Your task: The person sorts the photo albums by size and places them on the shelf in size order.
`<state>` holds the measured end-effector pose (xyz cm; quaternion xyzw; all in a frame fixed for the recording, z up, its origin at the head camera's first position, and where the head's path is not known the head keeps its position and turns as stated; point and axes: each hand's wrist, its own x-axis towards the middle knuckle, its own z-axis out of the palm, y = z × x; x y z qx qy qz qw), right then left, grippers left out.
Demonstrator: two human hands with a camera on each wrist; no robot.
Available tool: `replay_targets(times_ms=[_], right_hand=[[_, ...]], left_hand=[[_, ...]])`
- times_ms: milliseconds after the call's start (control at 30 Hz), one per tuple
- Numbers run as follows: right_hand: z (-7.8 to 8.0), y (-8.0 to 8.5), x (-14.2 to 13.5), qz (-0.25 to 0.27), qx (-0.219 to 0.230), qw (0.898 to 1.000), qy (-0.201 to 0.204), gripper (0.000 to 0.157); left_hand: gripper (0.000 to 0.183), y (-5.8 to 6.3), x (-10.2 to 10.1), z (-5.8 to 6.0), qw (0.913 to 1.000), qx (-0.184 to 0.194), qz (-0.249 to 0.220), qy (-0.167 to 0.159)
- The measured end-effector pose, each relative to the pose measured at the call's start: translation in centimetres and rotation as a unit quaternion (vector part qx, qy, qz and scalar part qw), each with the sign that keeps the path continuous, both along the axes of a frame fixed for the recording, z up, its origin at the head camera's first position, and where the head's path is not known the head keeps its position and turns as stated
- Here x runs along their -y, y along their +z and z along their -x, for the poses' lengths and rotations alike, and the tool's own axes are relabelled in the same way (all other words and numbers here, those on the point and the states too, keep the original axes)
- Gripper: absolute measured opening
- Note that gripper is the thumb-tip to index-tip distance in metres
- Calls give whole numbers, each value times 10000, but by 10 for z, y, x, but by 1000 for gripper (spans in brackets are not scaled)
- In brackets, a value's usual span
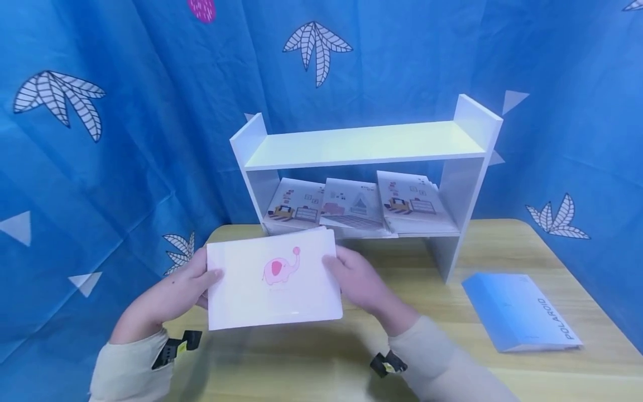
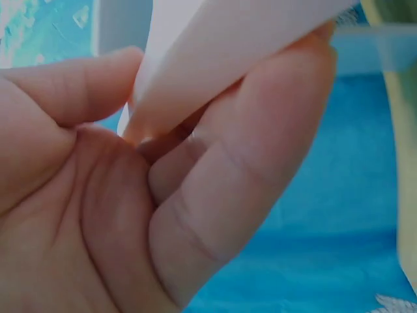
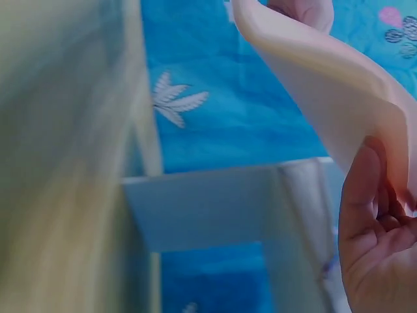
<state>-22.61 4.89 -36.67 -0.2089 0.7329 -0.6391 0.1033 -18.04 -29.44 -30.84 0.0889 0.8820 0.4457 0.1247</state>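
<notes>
A white booklet (image 1: pixel 236 298) with a pink elephant on its cover is held up over the table, in front of the shelf. My left hand (image 1: pixel 187 282) grips its left edge, the thumb on the cover and the other fingers behind. At the opposite edge, my right hand (image 1: pixel 358 279) holds it the same way. The left wrist view shows the fingers of that hand (image 2: pixel 189 189) curled under the booklet's pale pages (image 2: pixel 195 72). Seen from the right wrist, the booklet (image 3: pixel 319 91) bends slightly between both hands, and the right thumb presses its side.
Behind the booklet stands a white two-level shelf (image 1: pixel 366 146); its lower level bears several booklets with printed room scenes (image 1: pixel 351 204). A blue booklet (image 1: pixel 519 312) marked POLAROID lies on the wooden table (image 1: pixel 577 365) at the right. A blue patterned curtain (image 1: pixel 392 61) hangs around the table.
</notes>
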Motion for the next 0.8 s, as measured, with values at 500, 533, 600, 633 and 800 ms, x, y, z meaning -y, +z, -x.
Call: replay_targets(times_ms=[500,533,600,633,800], right_hand=[[12,128,-63,-537,-450,9948,-742,41],[14,138,-66,-615,-455,9938,-809,41],[20,156,-73,-874,-546,9899,-969,42],[24,165,-76,-1043,-672,9864,-1076,43],[48,203,-85,-1720,-870,9701,-1477,50]], left_hand=[[69,100,-63,9,9886,-1416,321,409],[70,109,-69,13,9867,-1503,383,492],[71,126,-80,22,9826,-1623,545,714],[72,134,-87,28,9796,-1691,684,839],[66,173,-117,52,9569,-1968,1444,1571]])
